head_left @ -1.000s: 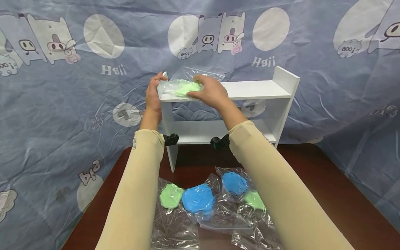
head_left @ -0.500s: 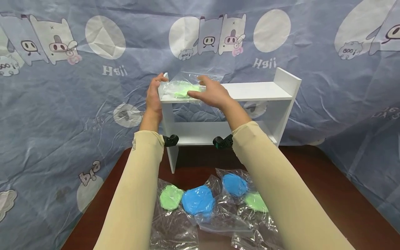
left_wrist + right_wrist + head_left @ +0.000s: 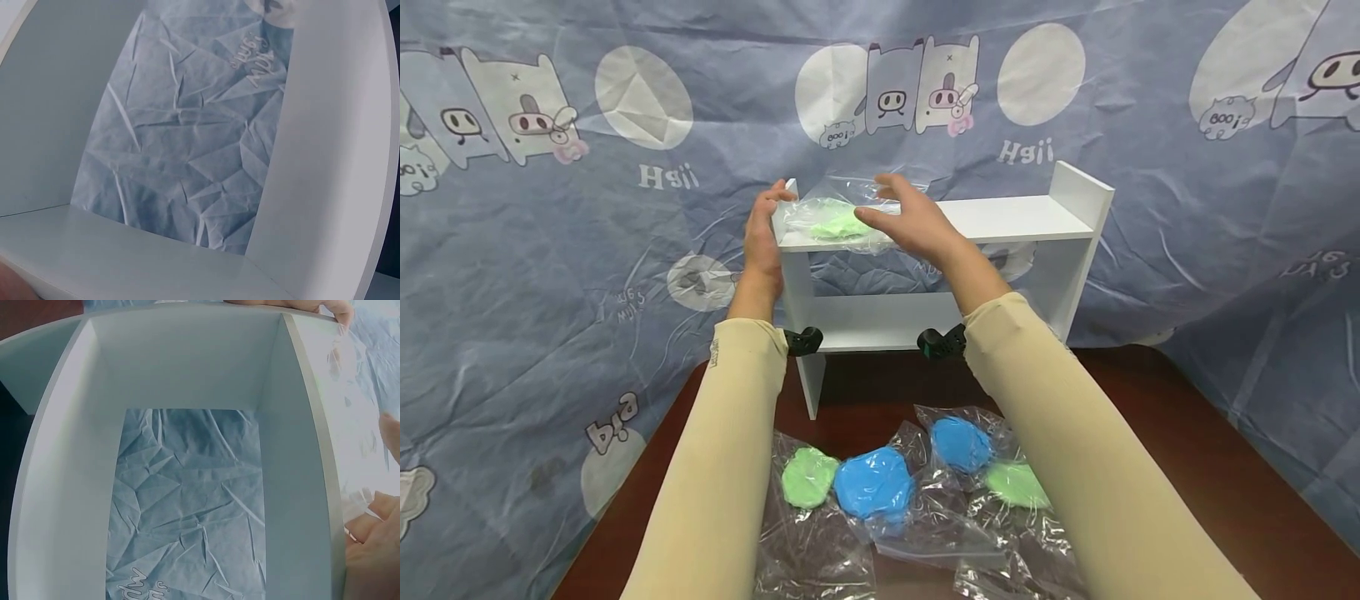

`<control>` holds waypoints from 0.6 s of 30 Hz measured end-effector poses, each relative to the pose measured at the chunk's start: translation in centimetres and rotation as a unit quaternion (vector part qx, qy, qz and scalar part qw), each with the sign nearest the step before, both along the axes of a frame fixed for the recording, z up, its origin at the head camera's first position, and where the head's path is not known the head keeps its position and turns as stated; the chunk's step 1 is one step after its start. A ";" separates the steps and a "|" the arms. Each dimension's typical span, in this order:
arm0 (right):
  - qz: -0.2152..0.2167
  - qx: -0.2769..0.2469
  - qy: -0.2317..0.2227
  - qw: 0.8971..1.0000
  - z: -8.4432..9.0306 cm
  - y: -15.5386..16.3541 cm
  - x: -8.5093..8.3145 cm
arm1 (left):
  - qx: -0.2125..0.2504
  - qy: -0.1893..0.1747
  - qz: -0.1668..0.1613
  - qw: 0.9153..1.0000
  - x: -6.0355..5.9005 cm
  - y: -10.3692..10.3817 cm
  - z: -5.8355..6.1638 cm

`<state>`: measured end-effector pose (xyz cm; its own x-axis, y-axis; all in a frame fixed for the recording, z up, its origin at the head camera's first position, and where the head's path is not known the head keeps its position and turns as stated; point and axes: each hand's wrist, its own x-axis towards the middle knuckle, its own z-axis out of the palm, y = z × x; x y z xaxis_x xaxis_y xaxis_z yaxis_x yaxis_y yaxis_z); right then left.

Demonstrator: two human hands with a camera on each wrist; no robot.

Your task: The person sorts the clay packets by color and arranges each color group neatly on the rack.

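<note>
Bagged green disc on a white shelf unit, with two hands

Item: clear plastic bag (image 3: 805, 212) holding a pale green disc (image 3: 833, 225); lies on the top board (image 3: 1011, 218) of a white shelf unit, at its left end, the plastic overhanging the front edge.
Right hand (image 3: 921, 223): at the bag's right side, thumb and fingers spread well apart, gripping nothing; contact with the plastic cannot be told.
Left hand (image 3: 763, 237): fingers bent over the top of the left side panel (image 3: 797, 292), holding it.
Lower board (image 3: 880, 321): white, spanning the unit below.
Dark red-brown table (image 3: 1157, 467): beneath the unit; in front, further clear bags with a green disc (image 3: 808, 477), a large blue disc (image 3: 874, 483), a smaller blue disc (image 3: 961, 443) and another green disc (image 3: 1017, 484), partly behind the right sleeve (image 3: 1075, 425).
Backdrop: creased blue cloth (image 3: 550, 333), printed with cartoon pigs.
</note>
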<state>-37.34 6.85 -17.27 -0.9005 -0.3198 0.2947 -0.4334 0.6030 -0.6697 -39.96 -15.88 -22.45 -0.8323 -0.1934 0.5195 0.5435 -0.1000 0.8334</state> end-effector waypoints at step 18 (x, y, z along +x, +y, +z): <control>0.007 -0.095 0.082 0.992 -1.3 0.4 0.6 | 0.019 -0.003 -0.013 1.000 -0.4 0.0 0.0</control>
<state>-36.70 7.30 -18.54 -0.8311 -0.2561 0.4937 -0.5535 0.4667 -0.6897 -40.40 -15.84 -22.44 -0.8398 -0.1924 0.5076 0.5360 -0.1459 0.8315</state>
